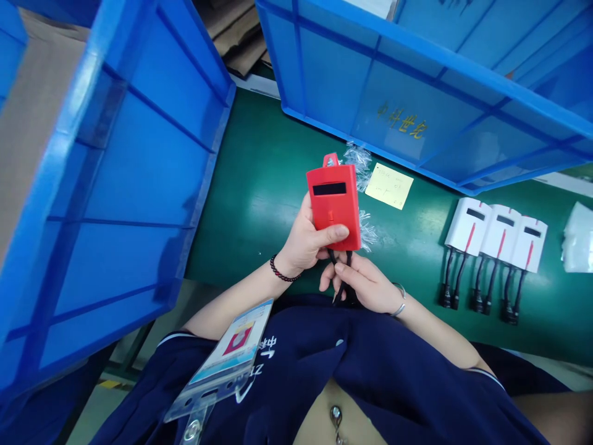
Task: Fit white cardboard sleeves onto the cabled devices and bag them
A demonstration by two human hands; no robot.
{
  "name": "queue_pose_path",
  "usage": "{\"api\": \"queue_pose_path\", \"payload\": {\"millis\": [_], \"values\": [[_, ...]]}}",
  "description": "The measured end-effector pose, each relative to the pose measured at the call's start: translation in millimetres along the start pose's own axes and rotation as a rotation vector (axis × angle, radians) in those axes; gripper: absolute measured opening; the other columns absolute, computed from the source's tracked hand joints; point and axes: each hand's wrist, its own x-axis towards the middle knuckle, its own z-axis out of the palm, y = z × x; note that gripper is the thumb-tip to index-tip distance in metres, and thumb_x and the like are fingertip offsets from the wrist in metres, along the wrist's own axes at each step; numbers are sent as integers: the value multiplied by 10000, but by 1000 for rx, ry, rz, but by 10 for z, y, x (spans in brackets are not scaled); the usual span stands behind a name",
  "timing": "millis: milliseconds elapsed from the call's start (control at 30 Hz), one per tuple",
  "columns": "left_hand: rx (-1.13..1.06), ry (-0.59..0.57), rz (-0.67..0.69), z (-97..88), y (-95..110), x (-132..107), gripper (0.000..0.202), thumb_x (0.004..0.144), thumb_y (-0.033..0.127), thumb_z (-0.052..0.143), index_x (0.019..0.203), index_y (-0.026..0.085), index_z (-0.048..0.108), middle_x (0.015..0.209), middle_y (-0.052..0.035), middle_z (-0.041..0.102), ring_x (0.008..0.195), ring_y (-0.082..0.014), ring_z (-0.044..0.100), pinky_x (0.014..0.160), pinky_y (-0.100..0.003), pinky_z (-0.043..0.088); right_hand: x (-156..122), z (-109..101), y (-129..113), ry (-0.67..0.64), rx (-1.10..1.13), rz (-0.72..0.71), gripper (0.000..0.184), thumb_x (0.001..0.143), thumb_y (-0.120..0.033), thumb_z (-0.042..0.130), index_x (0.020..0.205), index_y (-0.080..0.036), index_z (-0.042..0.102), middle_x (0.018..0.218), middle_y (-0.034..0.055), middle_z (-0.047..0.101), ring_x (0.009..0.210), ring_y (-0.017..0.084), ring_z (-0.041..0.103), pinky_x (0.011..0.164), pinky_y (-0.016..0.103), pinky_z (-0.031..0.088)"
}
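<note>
My left hand point(309, 238) grips a red handheld electronic device point(330, 207) from its left side, the thumb lying across its lower front. The device has a dark display window near the top and a small loop on its upper edge. Two black cables point(348, 256) come out of its bottom end. Just beneath it, my right hand point(365, 281) is closed around these cables with thumb and fingers. Clear plastic ties or wrapping point(367, 232) lie on the table behind the device.
Three white devices point(500, 238) with black cables lie in a row on the green table point(250, 179) at right. Beyond them is a clear plastic bag point(579, 238). A yellow note point(389, 185) lies near a large blue crate point(333, 80); another blue crate point(134, 161) stands at left.
</note>
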Motion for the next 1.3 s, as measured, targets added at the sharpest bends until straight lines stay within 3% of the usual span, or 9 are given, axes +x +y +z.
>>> {"api": "queue_pose_path", "payload": {"millis": [100, 200, 333, 400, 467, 567, 700, 1033, 1300], "values": [[-55, -193, -41, 79, 96, -75, 637, 763, 350, 828, 1251, 286, 424, 1284, -76, 652, 882, -206, 733, 605, -260, 582, -15, -21, -37, -94, -38, -55, 496, 1028, -573, 337, 979, -159, 604, 902, 86, 727, 670, 118, 649, 604, 257, 570], [-48, -195, -104, 136, 212, -135, 538, 822, 305, 772, 1241, 251, 439, 1344, -115, 622, 992, -260, 726, 638, -291, 611, -156, -121, -226, -84, -376, -101, 421, 1001, -548, 455, 966, -173, 643, 926, 86, 727, 792, 169, 687, 718, 316, 579], [36, -107, -158, 104, 300, -208, 550, 801, 236, 782, 1251, 218, 466, 1148, -93, 680, 876, -229, 722, 613, -299, 620, -367, -277, -533, 339, -700, -210, 169, 963, -377, 602, 995, -221, 659, 911, 47, 720, 791, 170, 682, 704, 309, 557], [76, -143, -199, 83, 296, -248, 581, 801, 226, 779, 1281, 208, 452, 1079, -79, 674, 840, -221, 716, 594, -307, 620, -359, -327, -624, 572, -795, -391, 89, 943, -305, 629, 986, -234, 660, 944, 53, 706, 876, 187, 678, 732, 320, 564], [101, -169, -217, 84, 269, -282, 626, 810, 229, 770, 1327, 213, 418, 1063, -70, 661, 836, -218, 713, 595, -309, 619, -266, -362, -667, 667, -940, -565, 84, 901, -278, 668, 974, -237, 665, 1027, 71, 687, 997, 219, 662, 824, 370, 573], [147, -165, -219, 118, 220, -311, 669, 821, 230, 756, 1372, 234, 376, 1060, -58, 644, 832, -200, 706, 614, -304, 620, -73, -400, -682, 628, -1065, -635, 99, 876, -282, 670, 959, -228, 666, 1129, 84, 655, 1089, 247, 637, 933, 450, 556], [251, -167, -215, 167, 200, -318, 663, 841, 233, 727, 1384, 222, 347, 1030, -50, 621, 842, -194, 698, 630, -301, 620, 58, -419, -703, 574, -1032, -587, 44, 875, -236, 634, 884, -201, 661, 1124, 81, 655, 1062, 232, 648, 905, 430, 570], [551, -158, -150, 206, 137, -341, 656, 877, 224, 667, 1436, 221, 325, 1088, -79, 611, 845, -196, 698, 659, -314, 621, 34, -476, -783, 504, -884, -505, 108, 853, -206, 663, 748, -186, 645, 1031, 63, 681, 1065, 234, 663, 869, 418, 598], [611, -153, -130, 186, 104, -348, 616, 898, 260, 653, 1427, 226, 337, 1062, -72, 618, 826, -197, 703, 658, -308, 615, 48, -504, -758, 507, -826, -493, 113, 807, -171, 697, 703, -184, 655, 978, 59, 679, 1050, 240, 668, 837, 411, 603]]}}
